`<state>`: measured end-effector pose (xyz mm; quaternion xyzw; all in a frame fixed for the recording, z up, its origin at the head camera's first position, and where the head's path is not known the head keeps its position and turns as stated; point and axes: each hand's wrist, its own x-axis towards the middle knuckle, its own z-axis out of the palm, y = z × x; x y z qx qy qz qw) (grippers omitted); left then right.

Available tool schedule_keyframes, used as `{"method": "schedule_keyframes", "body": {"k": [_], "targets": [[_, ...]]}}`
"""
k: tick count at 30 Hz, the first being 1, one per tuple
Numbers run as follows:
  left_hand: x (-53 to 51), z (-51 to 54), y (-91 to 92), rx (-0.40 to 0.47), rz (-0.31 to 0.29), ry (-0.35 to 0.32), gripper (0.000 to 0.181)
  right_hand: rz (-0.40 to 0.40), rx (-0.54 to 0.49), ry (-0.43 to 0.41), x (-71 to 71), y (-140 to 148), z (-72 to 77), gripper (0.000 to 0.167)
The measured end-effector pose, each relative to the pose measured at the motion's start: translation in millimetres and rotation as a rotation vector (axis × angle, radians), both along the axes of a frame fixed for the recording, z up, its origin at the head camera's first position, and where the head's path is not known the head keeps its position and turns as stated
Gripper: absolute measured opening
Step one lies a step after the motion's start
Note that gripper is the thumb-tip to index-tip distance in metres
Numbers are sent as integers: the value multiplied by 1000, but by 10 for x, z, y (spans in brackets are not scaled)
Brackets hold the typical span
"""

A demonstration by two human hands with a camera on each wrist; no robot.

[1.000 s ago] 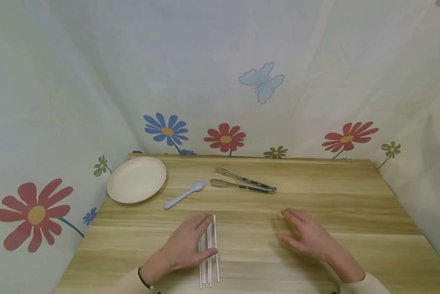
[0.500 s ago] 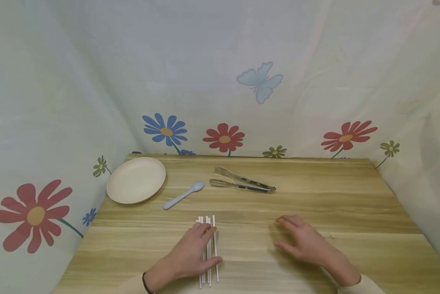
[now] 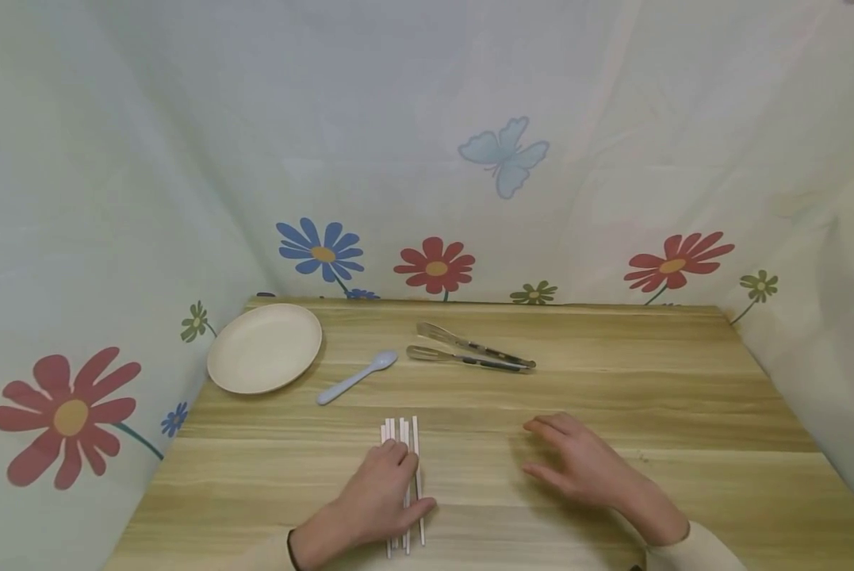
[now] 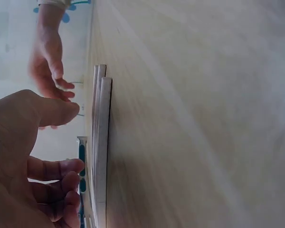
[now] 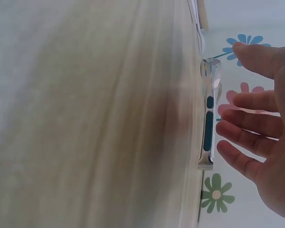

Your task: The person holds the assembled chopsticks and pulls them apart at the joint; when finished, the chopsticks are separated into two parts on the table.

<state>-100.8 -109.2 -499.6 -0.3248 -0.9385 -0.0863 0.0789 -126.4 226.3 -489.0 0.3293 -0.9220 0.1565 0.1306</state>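
Note:
Several thin white sticks (image 3: 415, 434) lie side by side on the wooden table. Over them hovers my left hand (image 3: 380, 493), its thumb out to the right and its fingers loosely bent. In the left wrist view, a gap shows between that hand (image 4: 19, 156) and the sticks (image 4: 102, 142); nothing is in its grasp. My right hand (image 3: 585, 464) is held above the table to the right of the sticks, fingers spread and relaxed. The right wrist view shows this hand (image 5: 275, 123) holding nothing, with the tongs (image 5: 209, 114) beyond its fingers.
Behind the hands, the metal tongs (image 3: 496, 365) with dark handles lie on the table (image 3: 655, 381). A pale blue spoon (image 3: 348, 385) rests left of them. At the back left is a cream plate (image 3: 266, 349). Flower-printed cloth (image 3: 369, 119) surrounds the back and sides.
My left hand has shifted toward me and slightly right, its fingers bending more and uncovering the sticks' far ends. My right hand has moved a little left. The sticks look unmoved.

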Motion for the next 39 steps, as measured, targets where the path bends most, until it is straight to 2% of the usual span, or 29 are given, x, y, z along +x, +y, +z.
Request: {"method": "schedule_keyframes", "body": {"k": [6, 13, 18, 24, 32, 35, 39], "targets": [[15, -3, 23, -41, 6, -31, 41, 61, 8, 3, -62, -56, 18, 57], [18, 15, 62, -66, 12, -9, 35, 149, 1, 13, -151, -145, 38, 54], [26, 24, 79, -61, 37, -70, 33, 188, 0, 26, -215, -240, 49, 51], [11, 27, 86, -11, 82, -150, 29, 221, 5, 27, -269, -375, 86, 50], [-11, 53, 65, 35, 72, -210, 20, 268, 14, 22, -297, -535, 109, 48], [-20, 61, 64, 45, 74, -212, 20, 280, 18, 9, -312, -583, 111, 48], [-36, 75, 59, 39, 102, -226, 20, 298, 22, 4, -340, -637, 116, 48]]}}
